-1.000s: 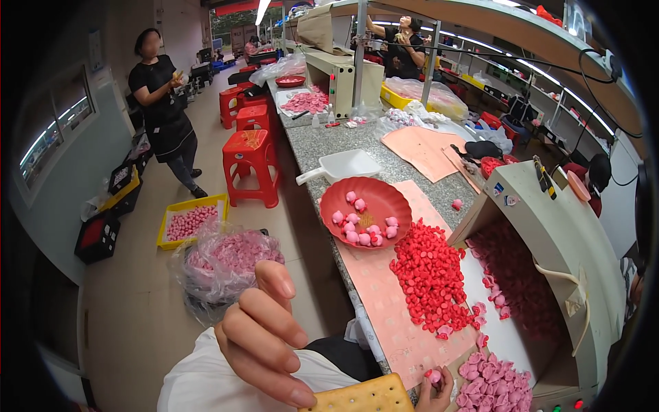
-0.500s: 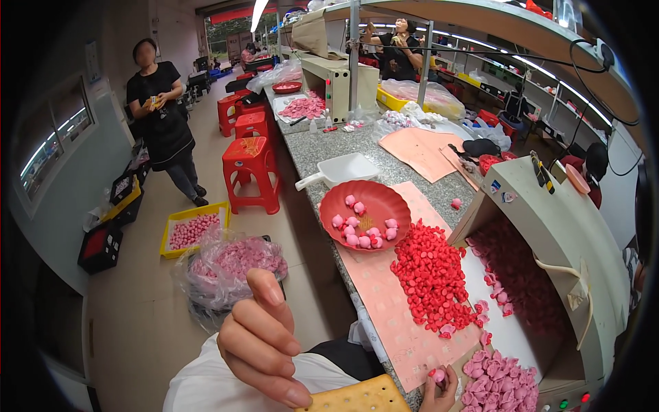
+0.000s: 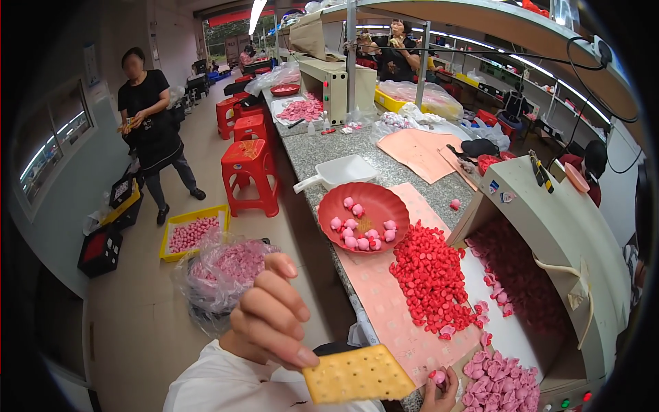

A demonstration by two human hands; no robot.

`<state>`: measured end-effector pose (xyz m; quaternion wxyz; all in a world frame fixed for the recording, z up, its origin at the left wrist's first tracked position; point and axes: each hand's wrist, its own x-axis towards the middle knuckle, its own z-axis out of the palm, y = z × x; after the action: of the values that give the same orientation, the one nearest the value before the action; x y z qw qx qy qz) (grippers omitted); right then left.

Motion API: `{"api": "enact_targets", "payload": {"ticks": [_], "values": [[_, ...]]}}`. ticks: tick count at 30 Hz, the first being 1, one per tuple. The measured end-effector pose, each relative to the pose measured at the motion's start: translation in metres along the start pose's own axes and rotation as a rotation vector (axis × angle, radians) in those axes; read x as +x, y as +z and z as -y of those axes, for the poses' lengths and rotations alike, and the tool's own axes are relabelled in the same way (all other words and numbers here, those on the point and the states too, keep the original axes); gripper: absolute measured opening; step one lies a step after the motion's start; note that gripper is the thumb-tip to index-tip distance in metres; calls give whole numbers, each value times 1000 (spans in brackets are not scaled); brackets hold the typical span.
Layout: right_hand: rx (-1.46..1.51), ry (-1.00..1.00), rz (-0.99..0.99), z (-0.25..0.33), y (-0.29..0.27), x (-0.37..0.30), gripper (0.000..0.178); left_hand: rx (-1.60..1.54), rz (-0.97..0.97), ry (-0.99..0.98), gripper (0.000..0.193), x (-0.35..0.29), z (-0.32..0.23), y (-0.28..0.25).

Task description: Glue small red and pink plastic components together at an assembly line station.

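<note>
Co-worker stndg L of red stools.

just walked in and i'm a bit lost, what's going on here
The person's left hand holds a flat golden cracker dotted with holes. The right hand holds a small rounded pink-and-red piece, just left of a heap of pink petal-shaped pieces. Farther up lies a heap of small red pieces, and a round red dish holds several pink balls.

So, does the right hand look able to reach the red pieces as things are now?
Probably yes: mostly bare pink mat lies between the right hand and the red pieces, though that hand holds a pink piece.
</note>
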<state>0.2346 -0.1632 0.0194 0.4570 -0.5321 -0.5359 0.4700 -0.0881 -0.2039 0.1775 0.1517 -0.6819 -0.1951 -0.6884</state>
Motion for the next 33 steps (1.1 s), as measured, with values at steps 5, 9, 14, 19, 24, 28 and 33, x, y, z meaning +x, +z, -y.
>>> {"api": "enact_targets", "payload": {"ticks": [5, 9, 14, 19, 24, 28, 33], "values": [[7, 33, 2, 2, 4, -4, 45, -125, -199, -300, 21, -13, 18, -5], [34, 65, -8, 1, 4, -6, 45, -295, -392, -517, 16, -21, 23, -3], [-13, -17, -31, -11, 6, 6, 43, -458, -472, -611, 11, -24, 35, 0], [-212, -108, 32, -39, -2, 22, 37, -517, -478, -694, 3, -45, 50, 14], [-209, -137, 20, -43, 0, 28, 34, -690, -656, -1113, 5, -71, 72, 26], [-236, -180, 16, -40, -3, 24, 33, -740, -748, -1242, 8, -76, 78, 32], [-119, -50, 29, -40, -4, 24, 33, -627, -696, -1207, 10, -75, 77, 39]]}}
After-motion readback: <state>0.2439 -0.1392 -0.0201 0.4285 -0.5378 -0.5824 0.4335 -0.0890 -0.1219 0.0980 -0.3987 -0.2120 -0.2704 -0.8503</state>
